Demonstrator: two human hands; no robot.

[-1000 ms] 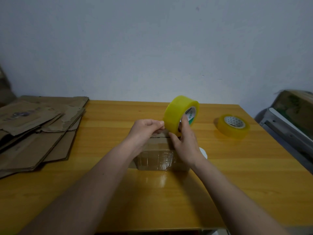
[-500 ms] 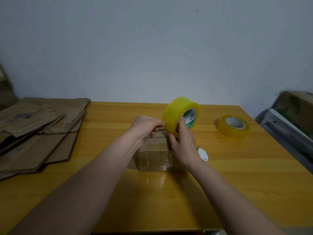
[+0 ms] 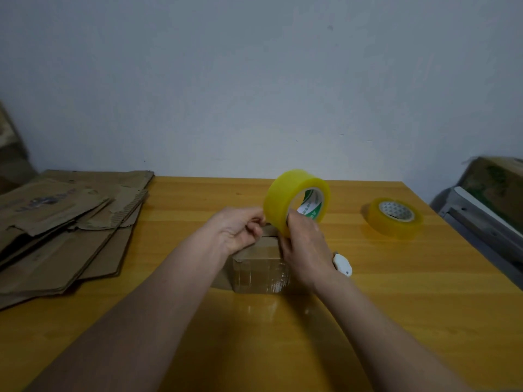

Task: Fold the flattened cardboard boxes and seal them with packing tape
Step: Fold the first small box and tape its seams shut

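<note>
A small folded cardboard box (image 3: pixel 260 267) stands on the wooden table (image 3: pixel 396 306), its front face shiny with tape. Above its far edge my right hand (image 3: pixel 304 247) grips a yellow roll of packing tape (image 3: pixel 295 203), held upright with fingers through the core. My left hand (image 3: pixel 236 232) pinches at the roll's left edge, where the tape end would be; the tape end itself is too thin to see. Both hands hide the box's top flaps.
A stack of flattened cardboard boxes (image 3: pixel 56 227) lies on the table's left side. A second yellow tape roll (image 3: pixel 394 217) lies flat at the right rear. A small white cutter (image 3: pixel 342 264) sits right of the box. Beyond the table's right edge stands grey equipment (image 3: pixel 486 222).
Both hands and the roll have shifted slightly; my left fingers have closed in against the roll's left edge. The box has not moved.
</note>
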